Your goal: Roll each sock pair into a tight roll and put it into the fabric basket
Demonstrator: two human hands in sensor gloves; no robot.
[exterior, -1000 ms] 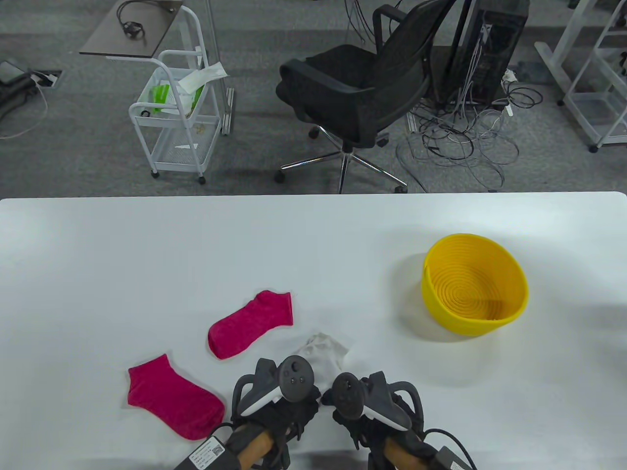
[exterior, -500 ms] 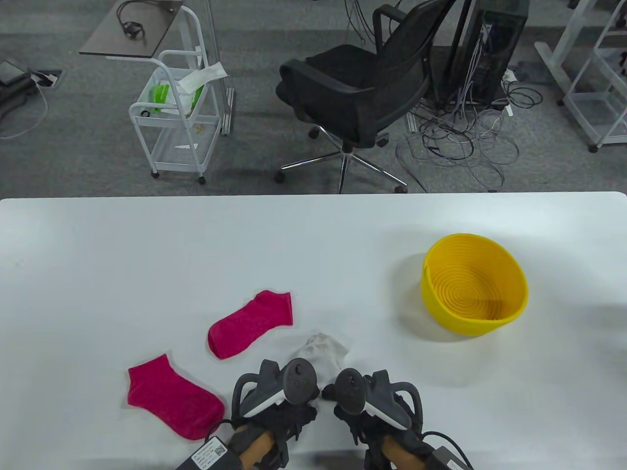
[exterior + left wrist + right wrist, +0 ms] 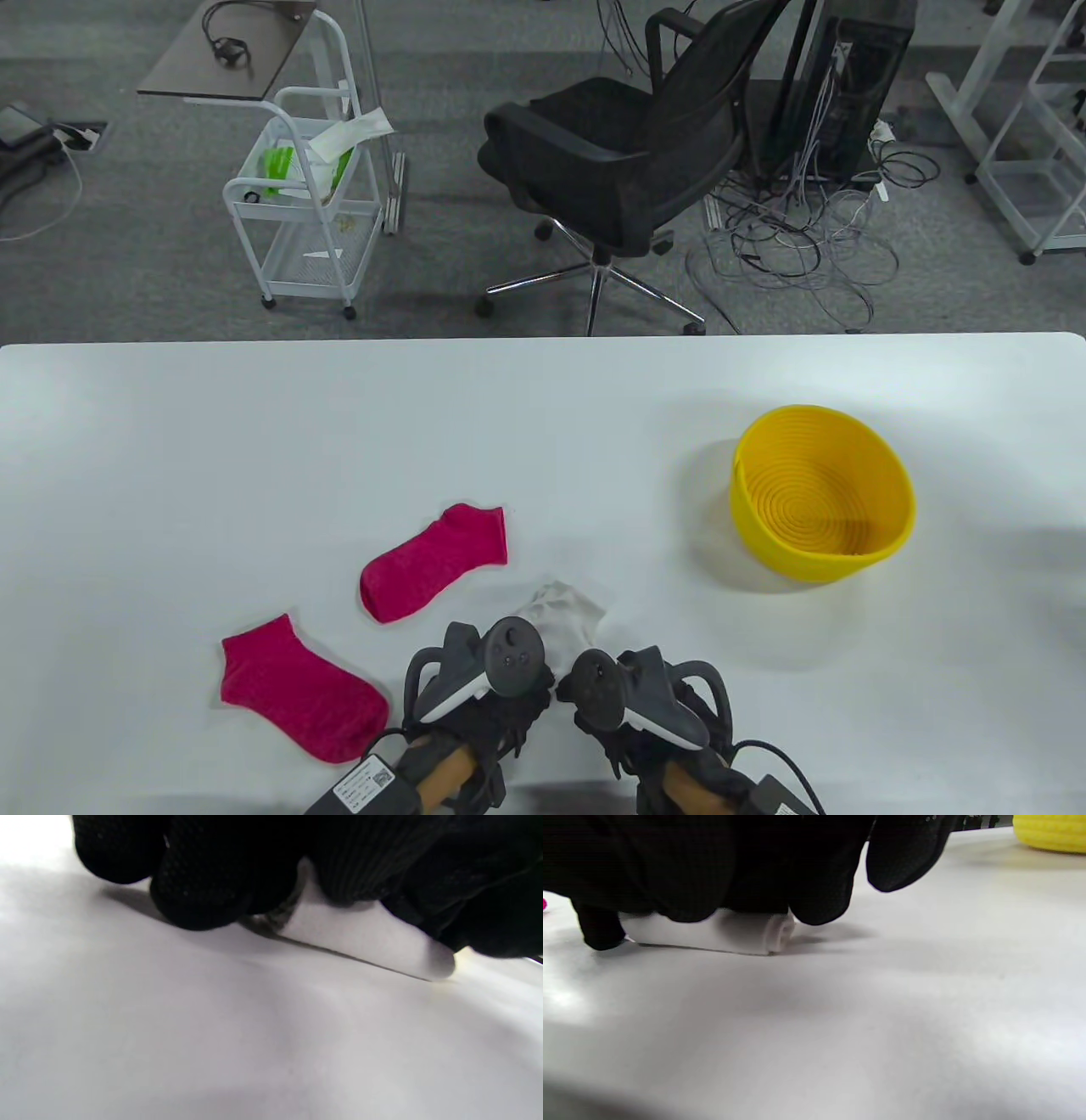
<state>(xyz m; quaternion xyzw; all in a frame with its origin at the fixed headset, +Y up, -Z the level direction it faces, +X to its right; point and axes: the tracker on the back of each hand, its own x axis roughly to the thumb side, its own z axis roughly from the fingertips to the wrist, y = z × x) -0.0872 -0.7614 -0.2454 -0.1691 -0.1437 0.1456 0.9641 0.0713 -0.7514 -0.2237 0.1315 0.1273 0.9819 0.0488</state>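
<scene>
A white sock pair (image 3: 562,613) lies at the near middle of the table, its near end wound into a roll (image 3: 712,933). My left hand (image 3: 496,692) and right hand (image 3: 615,700) sit side by side over that roll, trackers on top. In the right wrist view my right hand (image 3: 734,899) curls its fingers (image 3: 818,895) over the roll, whose spiral end shows. In the left wrist view my left hand (image 3: 254,878) curls onto the white roll (image 3: 373,942). The yellow basket (image 3: 806,567) stands empty to the right.
Two magenta socks lie flat on the left, one (image 3: 433,560) further back and one (image 3: 297,688) near the front edge. The basket's side (image 3: 1050,832) shows at the far right in the right wrist view. Beyond the table stand an office chair (image 3: 619,144) and a white cart (image 3: 301,195).
The free end of the white sock has drawn in slightly toward my hands. My right hand has shifted a little to the left and nearer. The magenta socks and basket have not moved.
</scene>
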